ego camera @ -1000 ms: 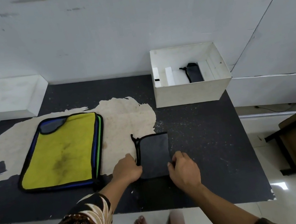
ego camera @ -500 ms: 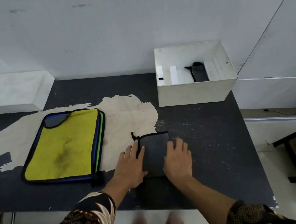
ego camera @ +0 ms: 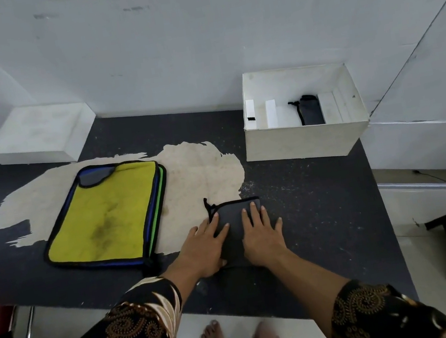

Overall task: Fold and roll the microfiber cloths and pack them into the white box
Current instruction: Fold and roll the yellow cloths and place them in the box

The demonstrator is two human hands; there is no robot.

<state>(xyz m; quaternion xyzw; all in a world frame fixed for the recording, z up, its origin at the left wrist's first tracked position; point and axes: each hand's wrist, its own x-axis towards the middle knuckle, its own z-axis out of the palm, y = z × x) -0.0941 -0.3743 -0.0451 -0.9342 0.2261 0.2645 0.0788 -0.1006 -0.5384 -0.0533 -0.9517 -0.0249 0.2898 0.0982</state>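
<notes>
Grey cloth (ego camera: 233,216), folded, lies on the bench (ego camera: 325,211) in front of the white box (ego camera: 299,142) and a little left of it. It is pinned under two flat hands, the left hand (ego camera: 203,248) and the right hand (ego camera: 261,235), with fingers straight, slightly apart and gripping nothing. One dark roll (ego camera: 310,109) sits inside the box. Further left of the box lies one stack (ego camera: 106,213), yellow on top, with blue and green edges beneath. The black bench top is worn pale in one patch, and white walls stand behind.

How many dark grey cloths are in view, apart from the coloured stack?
2. One folded cloth lies under the left hand and right hand; one rolled cloth sits in the white box, whose near wall may hide more.
</notes>
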